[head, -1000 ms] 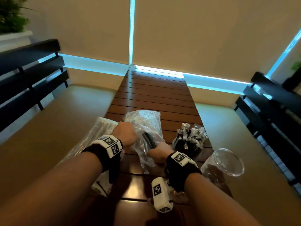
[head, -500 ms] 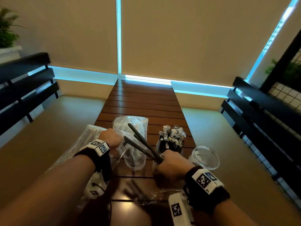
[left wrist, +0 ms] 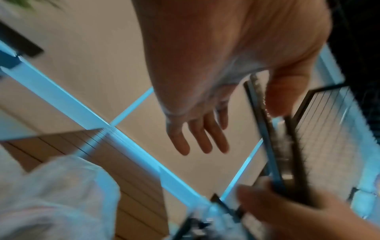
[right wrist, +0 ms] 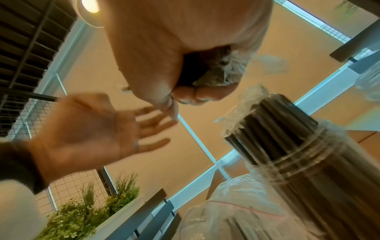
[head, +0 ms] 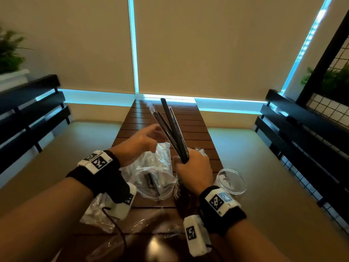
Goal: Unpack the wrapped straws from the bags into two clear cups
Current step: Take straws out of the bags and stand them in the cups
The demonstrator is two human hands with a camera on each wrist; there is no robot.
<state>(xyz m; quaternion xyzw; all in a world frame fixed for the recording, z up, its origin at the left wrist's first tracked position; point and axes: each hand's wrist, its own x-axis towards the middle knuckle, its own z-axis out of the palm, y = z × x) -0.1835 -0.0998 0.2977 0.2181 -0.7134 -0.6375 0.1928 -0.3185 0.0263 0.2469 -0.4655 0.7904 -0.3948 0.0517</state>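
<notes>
Since a moment ago the right hand (head: 193, 167) has lifted its gripped straws (head: 171, 129) upright over the counter (head: 198, 133); the left hand (head: 139, 140) has let go of the bag (head: 151, 176), fingers spread. Splayed tips could miss the empty cup (head: 231, 181) near the right edge.

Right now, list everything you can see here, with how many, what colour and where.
wrapped straws: a few, black, fanned upward from the right hand
full cup: one, clear, packed with black straws, beside the right hand
empty cup: one, clear, table's right edge
open bag: one, clear, table centre, some straws inside
second bag: one, clear, under the left wrist
table: one, brown slats
plant: one, green, at the side
left hand: fingers spread, holds nothing
right hand: grip around the straws' lower ends
</notes>
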